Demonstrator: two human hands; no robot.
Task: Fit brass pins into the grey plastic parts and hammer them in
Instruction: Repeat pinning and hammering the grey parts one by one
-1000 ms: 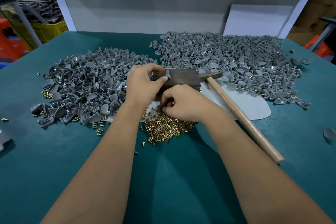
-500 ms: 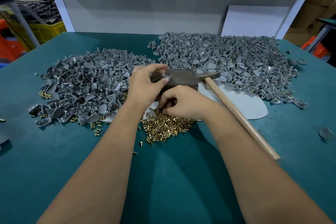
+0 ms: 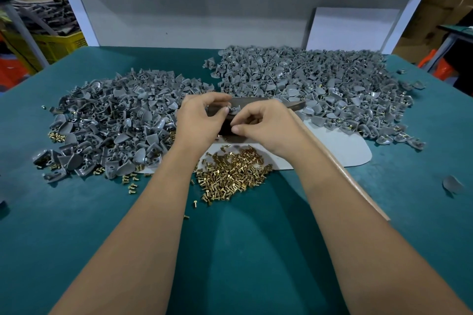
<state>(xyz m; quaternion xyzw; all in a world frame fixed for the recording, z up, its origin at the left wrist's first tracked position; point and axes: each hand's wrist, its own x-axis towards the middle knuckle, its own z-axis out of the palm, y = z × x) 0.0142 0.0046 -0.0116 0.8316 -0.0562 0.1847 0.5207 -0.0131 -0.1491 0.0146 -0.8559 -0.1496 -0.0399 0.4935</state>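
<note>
Both hands over the dark metal block [image 3: 243, 105]. Left hand [image 3: 199, 117] pinches a small grey plastic part [image 3: 233, 109] on the block's top, as a second ago. Right hand [image 3: 266, 125] has lifted off the brass pin pile [image 3: 231, 174] and come up beside the part, fingers curled, thumb and forefinger pinched; the pin itself too small to make out. Hammer [image 3: 340, 169] lies untouched under the right forearm. Grey part heaps [image 3: 115, 120] either side unchanged.

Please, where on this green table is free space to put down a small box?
Free: the green table near the front edge, between the forearms below the heap of brass pins, and the right side beyond the wooden hammer handle. Crowded: both piles of grey plastic parts.
</note>
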